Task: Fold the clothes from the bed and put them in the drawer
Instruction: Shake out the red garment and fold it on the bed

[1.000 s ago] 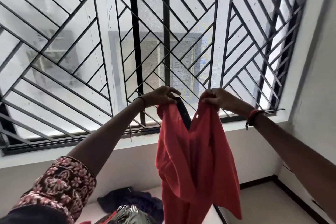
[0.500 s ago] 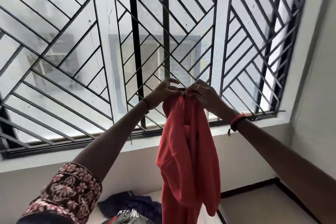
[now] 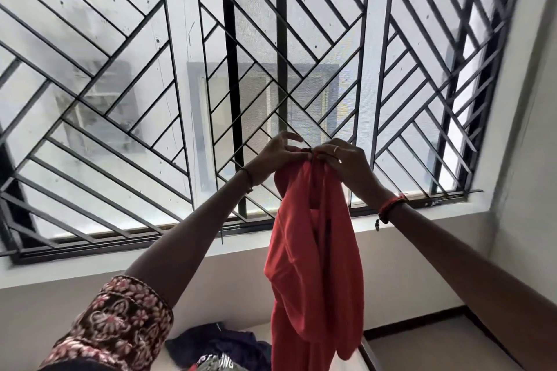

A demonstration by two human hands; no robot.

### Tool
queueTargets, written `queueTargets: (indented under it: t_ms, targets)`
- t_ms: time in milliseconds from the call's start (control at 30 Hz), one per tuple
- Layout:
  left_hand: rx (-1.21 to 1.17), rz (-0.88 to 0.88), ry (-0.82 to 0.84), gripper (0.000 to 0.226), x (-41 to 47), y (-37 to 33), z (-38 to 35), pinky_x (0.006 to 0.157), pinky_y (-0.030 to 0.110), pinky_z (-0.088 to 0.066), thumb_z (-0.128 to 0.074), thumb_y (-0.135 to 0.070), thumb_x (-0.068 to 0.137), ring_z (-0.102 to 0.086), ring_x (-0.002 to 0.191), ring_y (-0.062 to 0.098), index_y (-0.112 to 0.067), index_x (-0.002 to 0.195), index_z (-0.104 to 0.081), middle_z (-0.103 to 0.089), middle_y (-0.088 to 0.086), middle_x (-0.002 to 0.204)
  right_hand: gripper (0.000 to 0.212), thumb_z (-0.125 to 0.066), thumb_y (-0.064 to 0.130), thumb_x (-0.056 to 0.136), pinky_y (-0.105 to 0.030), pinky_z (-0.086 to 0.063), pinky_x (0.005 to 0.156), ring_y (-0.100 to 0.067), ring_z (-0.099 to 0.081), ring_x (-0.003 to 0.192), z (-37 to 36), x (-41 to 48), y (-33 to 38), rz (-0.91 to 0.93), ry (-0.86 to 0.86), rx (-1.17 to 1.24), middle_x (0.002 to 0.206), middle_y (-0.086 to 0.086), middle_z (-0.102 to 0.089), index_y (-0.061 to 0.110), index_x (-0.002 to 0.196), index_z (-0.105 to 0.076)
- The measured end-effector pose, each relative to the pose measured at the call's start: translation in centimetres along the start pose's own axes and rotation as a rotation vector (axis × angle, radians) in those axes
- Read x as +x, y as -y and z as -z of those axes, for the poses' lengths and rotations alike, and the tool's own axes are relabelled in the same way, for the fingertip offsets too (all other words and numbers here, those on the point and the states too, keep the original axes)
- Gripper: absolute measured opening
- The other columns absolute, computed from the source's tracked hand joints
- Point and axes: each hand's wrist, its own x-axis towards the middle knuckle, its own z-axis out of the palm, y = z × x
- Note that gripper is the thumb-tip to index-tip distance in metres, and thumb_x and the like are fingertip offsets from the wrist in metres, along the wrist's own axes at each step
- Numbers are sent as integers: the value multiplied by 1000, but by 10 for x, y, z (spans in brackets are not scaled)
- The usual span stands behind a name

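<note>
Red garment held up at centre frame, both hands pinching its top edge together.

I see the red garment [image 3: 313,250] hanging lengthwise from just above the middle of the frame down past the bottom edge, its two sides brought together. My view shows the left hand [image 3: 272,156] and right hand [image 3: 346,166] touching at the very top of the cloth, fingers curled and gripping the bunched fabric between them. The right hand wears a ring [image 3: 336,150], with a red thread [image 3: 390,205] round that wrist. A floral sleeve [image 3: 120,319] fills the lower left. Below it, near the bottom centre, a dark blue garment [image 3: 217,343] and a grey printed one [image 3: 217,364] lie heaped on the bed [image 3: 355,366]. The barred window [image 3: 120,99] spans the upper frame behind it all.
</note>
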Motion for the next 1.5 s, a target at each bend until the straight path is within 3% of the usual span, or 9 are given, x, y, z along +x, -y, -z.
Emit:
queueTargets:
  t_ms: [267, 433, 667, 800, 900, 1133, 1267, 1400, 1500]
  targets:
    - [-37, -18, 2, 40, -3, 1, -8, 65, 19, -48, -72, -12, 82, -60, 70, 7, -15, 115, -49, -65, 2, 83, 19, -56, 2, 86, 0, -35, 83, -10, -59, 87, -6, 6, -5, -68, 1, -35, 94, -16, -68, -2, 99, -70]
    - [261, -210, -125, 44, 7, 12, -16, 47, 13, -27, -76, -1, 74, -36, 42, -2, -8, 107, -49, -44, -11, 50, 14, -60, 1, 84, -2, -36, 81, -17, -62, 88, -8, 9, -9, -161, 7, 0, 93, -16, -70, -1, 93, -71]
    - [464, -330, -284, 35, 11, 20, -27, 56, 25, -33, -73, -11, 74, -43, 50, 1, -24, 94, -47, -50, -10, 59, 13, -64, 4, 84, -2, -35, 76, -15, -63, 89, -8, 13, -7, -324, 20, 28, 93, -12, -72, 2, 93, -73]
    - [535, -346, -357, 31, 11, 22, -29, 70, 31, -41, -72, -19, 76, -59, 72, 17, -19, 100, -52, -59, -12, 74, 15, -66, 6, 83, -5, -38, 73, -14, -62, 88, -3, 20, -9, -361, 107, 2, 94, -13, -72, 1, 96, -72]
    - [539, -351, -371, 32, 9, 20, -32, 74, 33, -40, -71, -21, 76, -61, 75, 17, -21, 101, -50, -61, -13, 76, 16, -67, 7, 82, -20, -44, 82, -14, -63, 90, 3, 24, -10, -384, 166, -10, 95, -12, -72, 4, 97, -73]
    - [507, -313, -323, 37, 10, 17, -27, 81, 36, -43, -74, -26, 76, -64, 79, 15, -19, 104, -50, -62, -19, 69, 14, -67, 7, 83, -25, -43, 77, -14, -60, 87, 11, 26, -10, -415, 223, -11, 91, -13, -71, 2, 95, -72]
    - [398, -270, -244, 45, 11, 18, -21, 81, 34, -44, -75, -37, 65, -64, 74, 5, -26, 102, -50, -62, -21, 65, 8, -60, 3, 88, -16, -40, 64, -8, -52, 72, 13, 25, -6, -538, 300, 201, 76, -3, -62, 3, 92, -67]
    - [233, -222, -122, 50, 7, 11, -19, 62, 10, -43, -76, -4, 75, -59, 60, -11, -8, 116, -48, -63, -6, 75, 20, -53, 1, 91, -10, -42, 48, 1, -54, 50, 17, 22, -4, -764, 301, 650, 59, 6, -61, 11, 76, -62]
    - [116, -122, -72, 48, 2, 3, -19, 54, 9, -43, -71, 0, 79, -57, 54, -7, -11, 118, -45, -62, 0, 76, 25, -48, 4, 93, -14, -51, 52, -4, -63, 54, 22, 16, -3, -862, 350, 985, 62, 3, -67, 8, 75, -65]
